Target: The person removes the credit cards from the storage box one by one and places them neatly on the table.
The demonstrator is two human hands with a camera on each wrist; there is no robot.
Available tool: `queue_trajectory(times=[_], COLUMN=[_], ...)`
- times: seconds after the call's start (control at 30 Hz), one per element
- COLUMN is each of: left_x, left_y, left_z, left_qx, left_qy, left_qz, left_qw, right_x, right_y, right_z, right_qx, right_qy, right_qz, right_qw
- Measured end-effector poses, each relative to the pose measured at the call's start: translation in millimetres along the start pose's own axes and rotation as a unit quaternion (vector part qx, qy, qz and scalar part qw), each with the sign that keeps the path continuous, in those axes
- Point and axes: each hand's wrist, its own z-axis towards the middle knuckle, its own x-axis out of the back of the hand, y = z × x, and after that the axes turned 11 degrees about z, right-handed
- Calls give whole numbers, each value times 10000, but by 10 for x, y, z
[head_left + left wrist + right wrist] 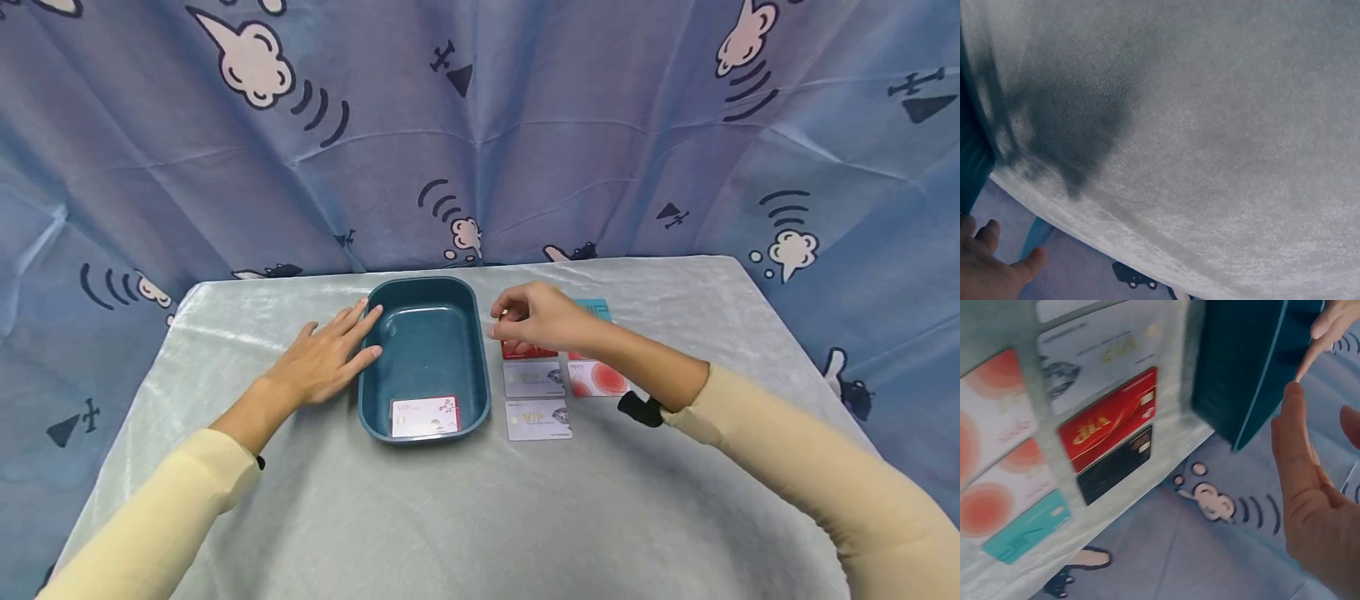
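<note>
My left hand [324, 358] rests on the left rim of a deep teal plastic tray [427, 358], fingers spread over its edge. A white VIP card [424, 417] with a red edge lies inside, at the near end. To the right of the tray my right hand [547, 317] hangs over the laid-out cards, thumb and fingertips apart, nothing seen between them. Under it lies a red VIP card [1109, 419], with a black card [1116, 465] beyond it. Two silver VIP cards [534, 379] lie closer to me.
In the column on the right are white cards with red circles [597, 378] and a turquoise card [1029, 525]. A pale velvety cloth [450, 525] covers the table. Behind the far edge hangs a blue patterned curtain [555, 167].
</note>
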Motion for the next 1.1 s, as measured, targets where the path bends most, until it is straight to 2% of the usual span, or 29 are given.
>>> queue_trajectory(times=[0.17,0.4,0.73,1.0,1.1], left_x=[-1,0,3,6,6], left_y=[-5,-4,3,5,7], left_z=[5,9,10,13,14], left_qx=[2,32,47,85,68], left_qy=[22,-39,-5,-96,-75], left_qz=[12,21,46,-4,1], left_qw=[10000,10000,10000,9999,9999], right_x=[-170,-403,-505,-639,-707], right_y=[-118,-115,-78,-124,-132], right_z=[55,112,210,234,246], right_qx=[-79,-315,-442,-1120,-1350], right_qy=[-340,-680,-1043,-1586,-1679], right_qz=[35,-244,-567,-380,-305], right_qw=[9994,9969,9919,9802,9761])
